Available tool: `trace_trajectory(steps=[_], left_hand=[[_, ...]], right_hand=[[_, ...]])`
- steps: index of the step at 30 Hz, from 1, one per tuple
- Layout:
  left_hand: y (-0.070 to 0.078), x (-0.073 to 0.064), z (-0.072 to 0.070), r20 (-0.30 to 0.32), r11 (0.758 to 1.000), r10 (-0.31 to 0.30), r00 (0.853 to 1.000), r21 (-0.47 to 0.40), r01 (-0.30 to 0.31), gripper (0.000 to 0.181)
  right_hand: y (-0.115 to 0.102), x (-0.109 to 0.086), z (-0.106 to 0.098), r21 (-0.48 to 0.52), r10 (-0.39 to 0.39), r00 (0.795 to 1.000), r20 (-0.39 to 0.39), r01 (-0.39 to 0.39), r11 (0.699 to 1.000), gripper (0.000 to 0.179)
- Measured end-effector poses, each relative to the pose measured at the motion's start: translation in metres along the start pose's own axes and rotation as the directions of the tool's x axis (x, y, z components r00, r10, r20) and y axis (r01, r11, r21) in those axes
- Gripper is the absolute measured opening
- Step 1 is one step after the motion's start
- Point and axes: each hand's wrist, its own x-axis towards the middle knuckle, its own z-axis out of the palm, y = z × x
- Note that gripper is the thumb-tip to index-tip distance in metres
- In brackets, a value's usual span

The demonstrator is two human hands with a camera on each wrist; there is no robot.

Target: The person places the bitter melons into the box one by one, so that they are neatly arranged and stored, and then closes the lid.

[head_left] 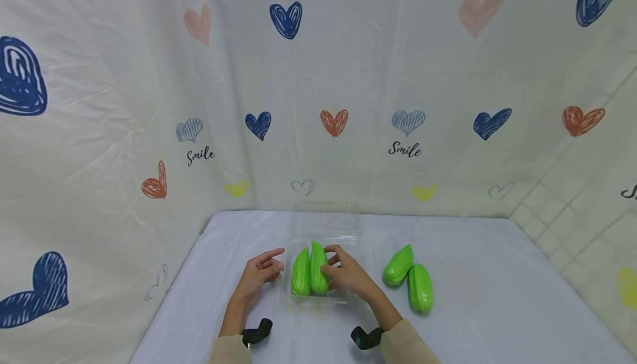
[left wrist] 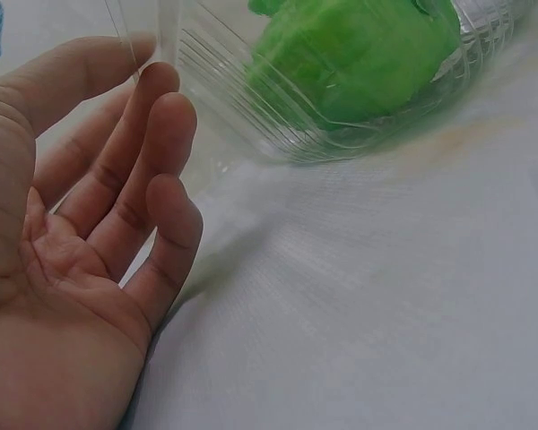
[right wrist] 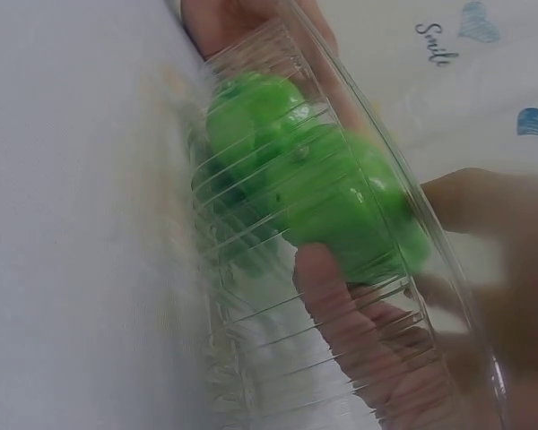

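A clear plastic box with its lid folded back holds two glossy green vegetables, long and pointed at one end. My right hand reaches into the box and grips the right-hand vegetable. In the right wrist view, fingers show through the ribbed wall against this vegetable. The other vegetable lies just left of it. At the box's left edge is my left hand, its fingers loosely bent and nothing in its palm. In the left wrist view, the left fingertips are close to the clear rim; contact is hard to tell.
Right of the box, two more green vegetables lie on the white-covered table: one tilted, the other nearer and touching or almost touching it. A white curtain printed with hearts hangs behind the table and along its sides.
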Motion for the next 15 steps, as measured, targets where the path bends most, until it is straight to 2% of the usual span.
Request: trace_trajectory(steps=[15], left_hand=[[-0.0017,0.0011,0.0000,-0.006,1.000,0.000,1.000,-0.006,0.000,0.057]], right_hand=[[0.0034,0.0027,0.0003,0.008,0.049,0.998,0.044,-0.049,0.999,0.055]])
